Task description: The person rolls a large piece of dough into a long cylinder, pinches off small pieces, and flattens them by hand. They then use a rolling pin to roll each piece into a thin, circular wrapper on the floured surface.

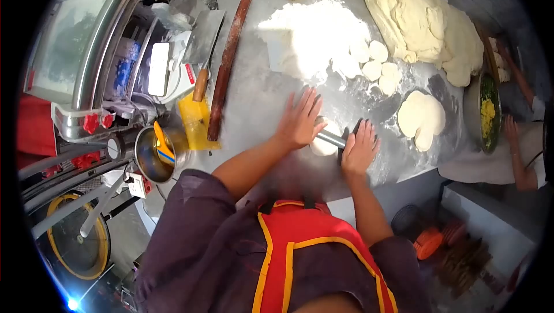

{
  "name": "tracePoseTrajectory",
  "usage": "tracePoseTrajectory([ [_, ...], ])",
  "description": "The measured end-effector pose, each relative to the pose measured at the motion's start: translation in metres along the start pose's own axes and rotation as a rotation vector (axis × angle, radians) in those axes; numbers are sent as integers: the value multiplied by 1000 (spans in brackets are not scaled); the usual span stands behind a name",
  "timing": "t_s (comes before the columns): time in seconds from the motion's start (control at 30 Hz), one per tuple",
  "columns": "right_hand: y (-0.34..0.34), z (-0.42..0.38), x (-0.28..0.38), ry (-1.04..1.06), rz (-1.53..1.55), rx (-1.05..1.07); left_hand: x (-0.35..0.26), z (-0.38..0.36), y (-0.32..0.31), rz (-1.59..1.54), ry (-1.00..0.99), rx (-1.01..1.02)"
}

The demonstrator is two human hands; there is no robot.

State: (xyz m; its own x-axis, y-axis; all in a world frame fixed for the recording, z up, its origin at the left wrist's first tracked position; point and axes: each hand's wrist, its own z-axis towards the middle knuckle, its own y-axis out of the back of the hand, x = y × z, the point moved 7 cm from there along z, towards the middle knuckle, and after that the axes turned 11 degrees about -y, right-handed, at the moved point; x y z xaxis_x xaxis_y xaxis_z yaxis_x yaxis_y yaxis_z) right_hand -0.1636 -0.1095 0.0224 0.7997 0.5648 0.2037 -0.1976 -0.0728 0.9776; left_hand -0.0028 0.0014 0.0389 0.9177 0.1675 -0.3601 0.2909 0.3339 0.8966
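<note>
My left hand [300, 120] lies with fingers stretched out and apart, its palm on one end of a short metal rolling pin [331, 138]. Across the pin's other end rests my right hand [360, 147], also flat with its fingers extended. Beneath the pin is a round of pale dough [323, 148], partly covered by the pin and my left hand. To the right lies a larger, flat, irregular piece of dough [420, 117]. Ahead of my hands, several small dough rounds [373, 70] sit beside a heap of white flour [317, 33].
A large dough mass [427, 21] fills the back right. On the left are a long wooden rod [234, 53], a cleaver [203, 39] and a metal pot [153, 151]. At right, another person's hand [512, 131] is near a dish of green and yellow food [489, 114].
</note>
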Motion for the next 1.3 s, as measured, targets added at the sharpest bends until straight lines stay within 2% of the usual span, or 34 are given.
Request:
tracePoseTrajectory([
  [0.03,1,21,1,-15,-45,-3,8,22,-4,20,9,27],
  [0.2,-3,106,-10,-63,-83,-79,34,108,-14,201,-111,-122],
  [0.27,-1,118,-8,-41,-59,-116,40,122,-15,218,-119,-194],
  [0.3,0,120,-7,-33,-44,-130,39,119,-13,224,-107,-167],
  [0.37,3,86,1,56,8,-92,29,90,-6,231,-84,-97],
  [0.47,3,4,7,176,47,21,10,10,1,-46,-61,-54],
  [0.5,-1,-19,6,122,37,104,1,-17,5,-115,-54,-40],
  [0.53,9,-45,10,180,142,-8,-7,-40,5,-129,-47,-45],
  [0.6,10,-63,9,195,157,0,-15,-72,-4,-153,-38,-56],
  [0.7,7,-54,6,182,218,40,-4,-39,-20,-210,-18,-151],
  [0.77,5,-42,7,165,271,109,-8,8,-23,-257,-37,-109],
  [0.8,10,-43,10,202,273,64,-14,22,-25,-286,-47,-81],
  [0.9,13,-59,-9,190,255,142,-14,40,-52,-240,4,243],
  [1.0,27,-83,-38,211,240,183,19,21,-57,-405,126,191],
  [1.03,30,-85,-46,220,225,191,34,16,-41,-295,94,31],
  [1.1,29,-86,-69,301,153,190,82,-2,-39,-475,438,84],
  [1.2,27,-99,-51,308,166,230,87,-1,-23,-542,489,111],
  [1.27,25,-98,-37,237,170,224,68,0,-53,-525,307,225],
  [1.3,16,-95,-34,140,121,141,51,0,-69,-523,215,280],
])
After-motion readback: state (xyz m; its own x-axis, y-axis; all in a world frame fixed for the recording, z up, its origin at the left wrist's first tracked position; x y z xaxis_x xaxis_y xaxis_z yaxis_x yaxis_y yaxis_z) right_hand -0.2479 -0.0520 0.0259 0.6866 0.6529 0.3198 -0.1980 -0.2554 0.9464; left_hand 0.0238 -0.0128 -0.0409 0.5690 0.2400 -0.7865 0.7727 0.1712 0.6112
